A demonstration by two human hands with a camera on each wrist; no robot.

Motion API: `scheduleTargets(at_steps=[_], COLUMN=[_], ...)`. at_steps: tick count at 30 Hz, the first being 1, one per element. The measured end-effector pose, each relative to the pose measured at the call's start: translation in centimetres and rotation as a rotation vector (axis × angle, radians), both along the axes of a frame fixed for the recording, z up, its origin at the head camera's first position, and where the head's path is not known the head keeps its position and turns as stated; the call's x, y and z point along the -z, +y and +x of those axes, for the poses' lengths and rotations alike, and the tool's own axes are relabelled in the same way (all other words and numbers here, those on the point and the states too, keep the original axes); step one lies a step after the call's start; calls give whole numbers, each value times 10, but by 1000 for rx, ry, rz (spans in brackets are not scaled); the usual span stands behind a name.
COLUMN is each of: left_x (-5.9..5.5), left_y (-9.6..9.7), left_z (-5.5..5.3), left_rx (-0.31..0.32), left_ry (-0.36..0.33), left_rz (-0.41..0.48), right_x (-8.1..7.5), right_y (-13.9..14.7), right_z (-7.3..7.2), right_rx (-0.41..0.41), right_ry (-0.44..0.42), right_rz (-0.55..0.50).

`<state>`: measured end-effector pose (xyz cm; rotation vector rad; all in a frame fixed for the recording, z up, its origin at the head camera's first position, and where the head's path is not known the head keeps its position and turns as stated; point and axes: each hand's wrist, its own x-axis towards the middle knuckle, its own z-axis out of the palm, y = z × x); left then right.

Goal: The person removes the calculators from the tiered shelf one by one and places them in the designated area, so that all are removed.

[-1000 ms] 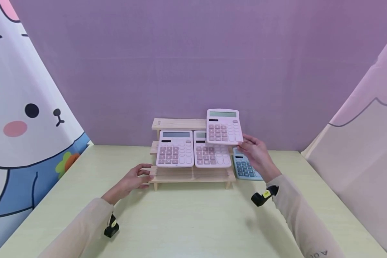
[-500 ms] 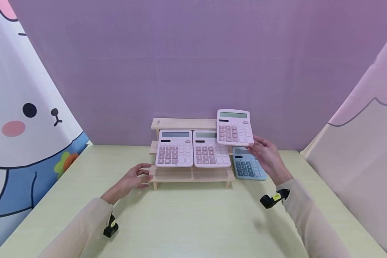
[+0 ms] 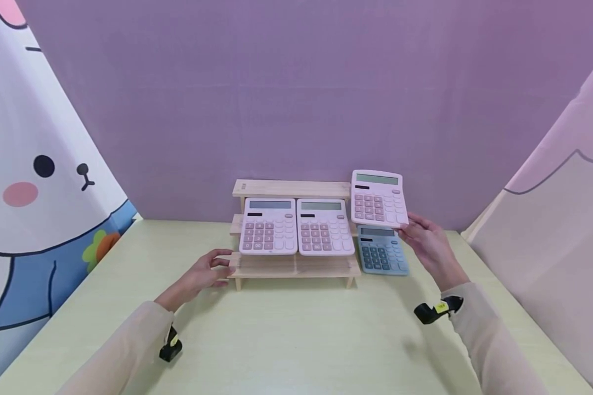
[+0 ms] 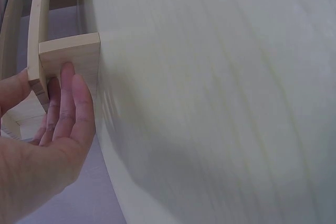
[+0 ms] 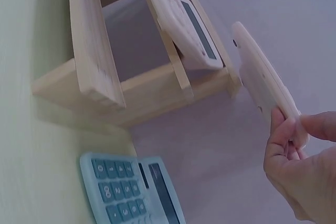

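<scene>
A pink calculator (image 3: 378, 198) is held in the air by my right hand (image 3: 431, 248), which pinches its lower right corner between thumb and fingers, as the right wrist view also shows. Two more pink calculators, one left (image 3: 269, 226) and one right (image 3: 325, 227), lean side by side on a stepped wooden rack (image 3: 296, 267). At the rack's left end my left hand (image 3: 202, 278) grips the lowest shelf; in the left wrist view (image 4: 37, 87) the thumb lies on one face of that board end and the fingers curl behind it.
Beside the rack's right end a blue calculator (image 3: 382, 251) lies on the pale table (image 3: 286, 334), below the held one. A purple cloth (image 3: 296, 99) hangs behind the rack. A printed cartoon cloth (image 3: 54, 164) stands at the left.
My right hand has carried the pink calculator to the right, away from the rack's top shelf, uncovering the right leaning calculator and more of the blue one. My left hand stays on the rack.
</scene>
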<state>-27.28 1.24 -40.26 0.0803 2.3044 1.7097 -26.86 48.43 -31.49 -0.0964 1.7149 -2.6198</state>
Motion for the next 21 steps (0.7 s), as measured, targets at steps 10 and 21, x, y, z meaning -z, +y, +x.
scheduleTargets(at_steps=[10, 21], left_x=[-2, -1], left_y=[-1, 0], left_z=[0, 1], left_rx=[2, 5], left_ry=[-2, 8], left_rz=[-7, -2], right_x=[9, 25], right_y=[17, 34], right_z=[5, 10], right_rx=[-25, -55], right_ry=[48, 91], right_rz=[-70, -95])
